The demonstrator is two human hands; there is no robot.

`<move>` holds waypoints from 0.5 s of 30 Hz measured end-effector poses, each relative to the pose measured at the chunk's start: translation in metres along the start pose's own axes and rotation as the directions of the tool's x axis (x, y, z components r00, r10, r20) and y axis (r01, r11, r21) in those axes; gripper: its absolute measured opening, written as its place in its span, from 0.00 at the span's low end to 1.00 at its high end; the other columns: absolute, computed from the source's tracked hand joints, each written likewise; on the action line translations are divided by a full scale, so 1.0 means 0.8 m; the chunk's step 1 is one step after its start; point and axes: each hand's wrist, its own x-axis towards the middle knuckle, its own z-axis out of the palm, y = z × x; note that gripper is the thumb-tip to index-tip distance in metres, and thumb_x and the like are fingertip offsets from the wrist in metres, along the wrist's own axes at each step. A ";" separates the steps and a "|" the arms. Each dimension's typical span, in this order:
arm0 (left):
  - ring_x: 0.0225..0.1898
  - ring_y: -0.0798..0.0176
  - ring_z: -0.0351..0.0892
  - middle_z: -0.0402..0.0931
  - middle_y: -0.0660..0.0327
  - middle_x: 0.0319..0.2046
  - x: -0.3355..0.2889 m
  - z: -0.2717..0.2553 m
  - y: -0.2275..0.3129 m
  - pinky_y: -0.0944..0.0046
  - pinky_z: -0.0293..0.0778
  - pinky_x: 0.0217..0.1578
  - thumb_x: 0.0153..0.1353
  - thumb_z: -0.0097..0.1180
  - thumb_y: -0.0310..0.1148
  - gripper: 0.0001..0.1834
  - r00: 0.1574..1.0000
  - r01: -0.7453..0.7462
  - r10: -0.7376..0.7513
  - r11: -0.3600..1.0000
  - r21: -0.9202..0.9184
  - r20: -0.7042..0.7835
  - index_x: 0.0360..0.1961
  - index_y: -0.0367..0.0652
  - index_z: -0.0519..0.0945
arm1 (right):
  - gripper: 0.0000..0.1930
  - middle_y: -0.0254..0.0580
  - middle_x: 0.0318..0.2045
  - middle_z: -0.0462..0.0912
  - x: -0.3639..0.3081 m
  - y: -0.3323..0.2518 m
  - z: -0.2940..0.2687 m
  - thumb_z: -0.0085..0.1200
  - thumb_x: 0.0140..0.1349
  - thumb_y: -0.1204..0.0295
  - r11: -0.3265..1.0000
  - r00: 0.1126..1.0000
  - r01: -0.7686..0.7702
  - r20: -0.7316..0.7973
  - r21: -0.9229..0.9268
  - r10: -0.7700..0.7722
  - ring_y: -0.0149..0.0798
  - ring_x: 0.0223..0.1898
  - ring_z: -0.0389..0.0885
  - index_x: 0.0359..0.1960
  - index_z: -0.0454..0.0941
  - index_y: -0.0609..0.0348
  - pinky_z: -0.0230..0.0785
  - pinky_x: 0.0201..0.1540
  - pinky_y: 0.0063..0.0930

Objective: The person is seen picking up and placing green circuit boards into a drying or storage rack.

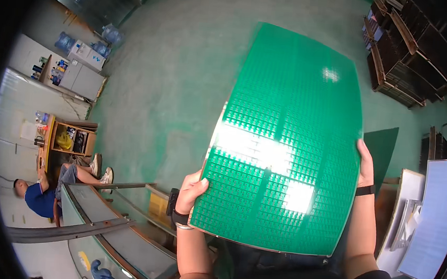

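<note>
Both hands hold up one large green circuit panel [281,144], a thin sheet covered with rows of small repeated patterns, lifted in front of the chest and tilted so that ceiling light glares off its middle in two bright patches. The left hand [190,189] has its grip clenched on the panel's lower left edge: the thumb lies over the front face, the fingers are curled behind it, and a dark wristband sits just below the hand. The right hand [366,164] grasps the right edge higher up, fingers wrapped round the rim from behind (only their backs show, so how far they reach across the rear face cannot be told), with a black band on the wrist beneath it. The panel spans the whole gap between the two grips and rises well above both.

Below the left grip lies a glass-topped conveyor frame [111,225], and a blue glove [101,276] rests near its lower end. Farther out to the left of that grip a person in a blue shirt [40,198] sits by a small wooden shelf unit [68,140]. Right of the right grip a pale board [437,219] leans near the edge of view, and above it, well apart, dark stacked pallets [414,55] stand on the green floor [186,73].
</note>
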 end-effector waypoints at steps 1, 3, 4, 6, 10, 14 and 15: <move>0.45 0.64 0.73 0.74 0.54 0.47 0.003 0.003 -0.006 0.64 0.67 0.49 0.63 0.48 0.41 0.26 1.000 -0.006 0.006 1.000 -0.003 0.010 0.54 0.29 0.68 | 0.22 0.45 0.51 0.73 -0.010 -0.005 0.008 0.39 0.68 0.61 0.993 0.996 0.055 -0.059 -0.106 -0.061 0.39 0.49 0.75 0.58 0.62 0.61 0.71 0.51 0.33; 0.45 0.63 0.74 0.73 0.53 0.47 0.011 0.008 -0.020 0.64 0.69 0.47 0.66 0.42 0.45 0.27 1.000 -0.007 0.006 0.974 -0.228 -0.004 0.53 0.30 0.69 | 0.20 0.44 0.48 0.75 -0.026 -0.009 0.016 0.41 0.67 0.63 0.969 0.984 0.113 -0.109 -0.221 -0.140 0.38 0.47 0.77 0.56 0.63 0.60 0.73 0.48 0.33; 0.45 0.60 0.75 0.73 0.53 0.48 0.011 0.030 -0.021 0.61 0.71 0.47 0.67 0.37 0.50 0.29 0.978 -0.118 0.062 0.952 -0.282 -0.200 0.53 0.32 0.69 | 0.19 0.44 0.48 0.76 -0.033 -0.010 0.018 0.42 0.67 0.65 0.972 0.975 0.158 -0.127 -0.176 -0.182 0.38 0.45 0.78 0.56 0.63 0.60 0.73 0.48 0.33; 0.46 0.58 0.75 0.72 0.53 0.50 0.008 0.023 -0.041 0.59 0.71 0.48 0.67 0.37 0.50 0.29 0.956 -0.192 0.071 0.885 -0.425 -0.284 0.54 0.34 0.69 | 0.18 0.43 0.48 0.76 -0.041 -0.009 0.012 0.41 0.67 0.67 0.957 0.946 0.257 -0.166 -0.133 -0.277 0.38 0.45 0.78 0.56 0.64 0.60 0.73 0.48 0.34; 0.54 0.53 0.69 0.67 0.54 0.56 0.015 0.055 -0.076 0.53 0.67 0.54 0.66 0.39 0.51 0.29 0.918 -0.299 0.068 0.764 -0.572 -0.390 0.58 0.39 0.63 | 0.19 0.42 0.56 0.69 -0.057 0.010 0.029 0.42 0.67 0.70 0.913 0.912 0.402 -0.060 -0.066 -0.406 0.41 0.56 0.69 0.59 0.61 0.59 0.63 0.58 0.39; 0.58 0.55 0.63 0.62 0.58 0.59 0.019 0.079 -0.092 0.51 0.63 0.57 0.66 0.43 0.47 0.26 0.908 -0.269 0.026 0.801 -0.534 -0.418 0.59 0.42 0.62 | 0.22 0.42 0.57 0.67 -0.078 0.019 0.035 0.45 0.65 0.72 0.916 0.925 0.380 0.024 -0.126 -0.380 0.42 0.57 0.67 0.60 0.60 0.59 0.61 0.59 0.42; 0.58 0.56 0.63 0.61 0.60 0.59 0.022 0.082 -0.092 0.51 0.62 0.57 0.66 0.44 0.45 0.25 0.878 -0.294 0.055 0.845 -0.446 -0.475 0.59 0.43 0.62 | 0.22 0.42 0.57 0.68 -0.088 0.009 0.036 0.46 0.64 0.72 0.911 0.923 0.384 0.033 -0.153 -0.384 0.42 0.56 0.68 0.60 0.60 0.59 0.62 0.58 0.42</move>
